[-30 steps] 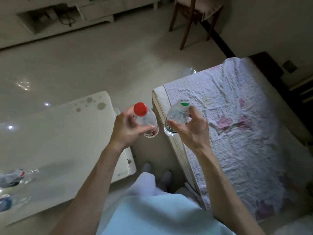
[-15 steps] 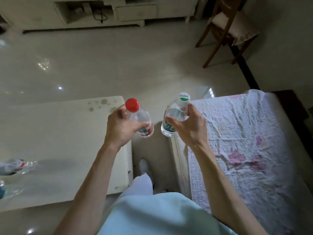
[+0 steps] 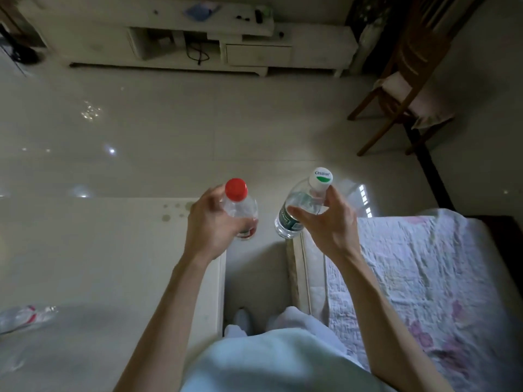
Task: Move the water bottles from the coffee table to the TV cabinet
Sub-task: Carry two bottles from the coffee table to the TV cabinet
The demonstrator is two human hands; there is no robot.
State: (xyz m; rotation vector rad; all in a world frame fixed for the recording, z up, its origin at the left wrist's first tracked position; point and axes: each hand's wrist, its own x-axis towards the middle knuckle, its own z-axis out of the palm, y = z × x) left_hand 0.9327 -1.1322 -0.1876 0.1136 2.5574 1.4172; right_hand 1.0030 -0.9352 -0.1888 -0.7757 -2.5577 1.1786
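Note:
My left hand (image 3: 210, 222) grips a clear water bottle with a red cap (image 3: 236, 189), held upright over the right end of the white coffee table (image 3: 99, 250). In my right hand (image 3: 325, 224) is a second clear bottle with a white and green cap (image 3: 320, 179), held between the table and the sofa. The white TV cabinet (image 3: 198, 43) stands across the floor at the top of the view. Another bottle (image 3: 25, 316) lies on its side at the table's left edge.
A sofa with a floral quilted cover (image 3: 424, 278) fills the right side. A wooden chair (image 3: 407, 80) stands at the upper right beside the cabinet. Glossy tiled floor (image 3: 198, 131) lies open between the table and the cabinet. Small items sit on the cabinet top.
The view has tilted up and turned, bringing the TV cabinet fully into sight. Both hands still hold their bottles, now raised a little and farther apart.

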